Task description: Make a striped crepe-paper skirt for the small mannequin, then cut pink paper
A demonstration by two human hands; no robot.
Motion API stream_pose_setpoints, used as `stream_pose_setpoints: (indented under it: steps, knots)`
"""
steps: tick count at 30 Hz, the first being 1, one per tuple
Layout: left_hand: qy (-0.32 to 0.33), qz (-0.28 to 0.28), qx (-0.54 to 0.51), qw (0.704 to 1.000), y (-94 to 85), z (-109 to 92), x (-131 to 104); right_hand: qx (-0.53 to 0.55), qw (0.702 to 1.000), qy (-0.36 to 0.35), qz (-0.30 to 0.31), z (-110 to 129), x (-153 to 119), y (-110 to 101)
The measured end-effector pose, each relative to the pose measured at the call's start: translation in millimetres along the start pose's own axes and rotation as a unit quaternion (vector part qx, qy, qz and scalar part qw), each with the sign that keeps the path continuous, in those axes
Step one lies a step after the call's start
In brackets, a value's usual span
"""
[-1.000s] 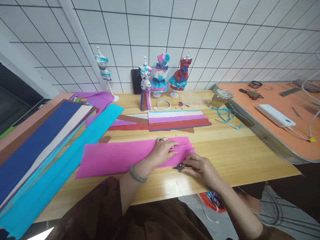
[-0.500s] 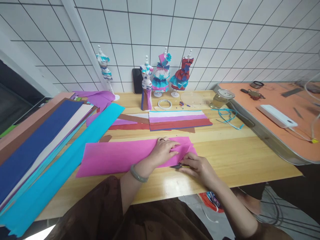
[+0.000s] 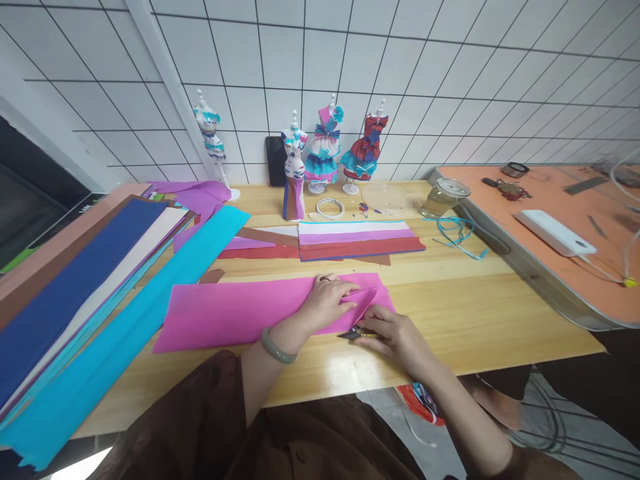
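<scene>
A folded pink crepe paper sheet (image 3: 225, 313) lies lengthwise on the wooden table. Across its right part rests my left hand (image 3: 327, 303), fingers spread, pressing it down; a grey bangle circles that wrist. At the sheet's right end, my right hand (image 3: 393, 330) is closed around a utility knife (image 3: 356, 333) with a dark pointed blade and a bit of yellow on its handle. The blade points left at the paper's near edge. My fingers hide most of the handle. The paper's upper layer is lifted into a crease between both hands.
Blue crepe strips (image 3: 150, 307) and other coloured sheets pile up on the left. Stacked strips (image 3: 360, 241) lie beyond the pink sheet. Several small dress forms, including a red-dressed one (image 3: 367, 147), stand by the tiled wall. A tape roll (image 3: 330, 209) and glass jar (image 3: 445, 197) sit at the back.
The utility knife has come slightly out from under the pink paper, so more of its blade shows. The lifted crease at the right end stands up more. My left hand has stayed put.
</scene>
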State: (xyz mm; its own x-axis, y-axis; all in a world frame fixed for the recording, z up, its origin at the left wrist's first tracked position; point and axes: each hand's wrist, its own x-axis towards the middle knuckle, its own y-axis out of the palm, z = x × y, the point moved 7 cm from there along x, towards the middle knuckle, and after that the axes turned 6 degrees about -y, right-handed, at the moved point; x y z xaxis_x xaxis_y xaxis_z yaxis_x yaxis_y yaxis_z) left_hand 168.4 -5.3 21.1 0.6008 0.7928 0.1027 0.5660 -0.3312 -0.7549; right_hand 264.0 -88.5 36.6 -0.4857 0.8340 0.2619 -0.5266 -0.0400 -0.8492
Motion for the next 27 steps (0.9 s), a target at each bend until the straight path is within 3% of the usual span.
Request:
stream_pose_setpoints:
  steps: [27]
  knots:
    - [0.011, -0.009, 0.014, 1.0, -1.9, -2.4, -1.2, -0.017, 1.0, -0.007, -0.011, 9.3, 4.1, 8.5]
